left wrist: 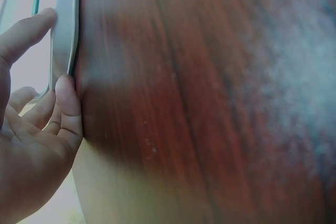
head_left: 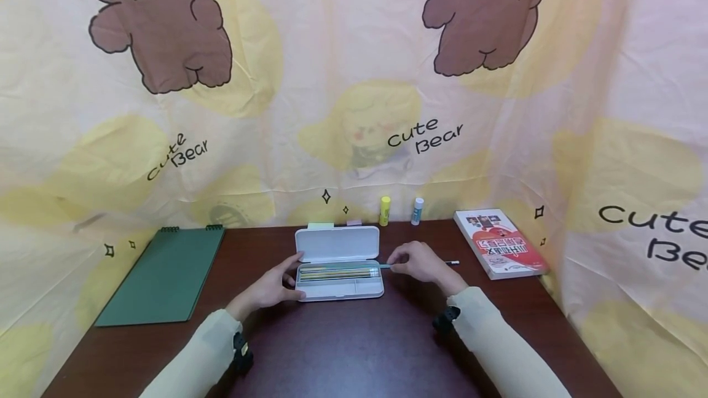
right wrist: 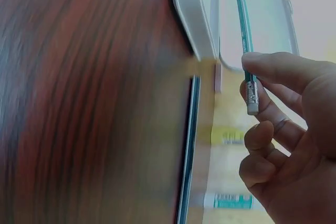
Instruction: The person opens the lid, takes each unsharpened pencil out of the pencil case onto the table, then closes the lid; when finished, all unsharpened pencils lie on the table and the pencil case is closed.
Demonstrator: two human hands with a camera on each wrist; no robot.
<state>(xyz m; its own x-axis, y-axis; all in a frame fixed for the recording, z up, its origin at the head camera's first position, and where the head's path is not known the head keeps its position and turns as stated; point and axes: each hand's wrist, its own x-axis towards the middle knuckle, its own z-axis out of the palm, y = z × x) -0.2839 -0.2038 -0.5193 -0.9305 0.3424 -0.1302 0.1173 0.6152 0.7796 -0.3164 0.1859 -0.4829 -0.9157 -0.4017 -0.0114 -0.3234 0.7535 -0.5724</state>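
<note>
A white pencil case (head_left: 369, 289) lies with its lid (head_left: 337, 244) raised, in the middle of the head view. Several pencils (head_left: 337, 274) lie side by side in its long rear compartment. My left hand (head_left: 271, 281) holds the case's left end, thumb near the front corner and fingers toward the back. With thumb and fingers, my right hand (head_left: 421, 263) pinches a teal pencil (right wrist: 242, 19) close to its white eraser (right wrist: 252, 108). That pencil reaches leftward over the case; its tip cannot be made out.
Another pencil (head_left: 453, 262) lies on the table, partly behind my right hand. A yellow glue stick (head_left: 385, 211) and a white-and-blue one (head_left: 416, 211) stand at the back. A red-and-white book (head_left: 500, 243) lies right, a green spiral pad (head_left: 160, 278) left. A printed curtain (head_left: 332, 140) hangs behind.
</note>
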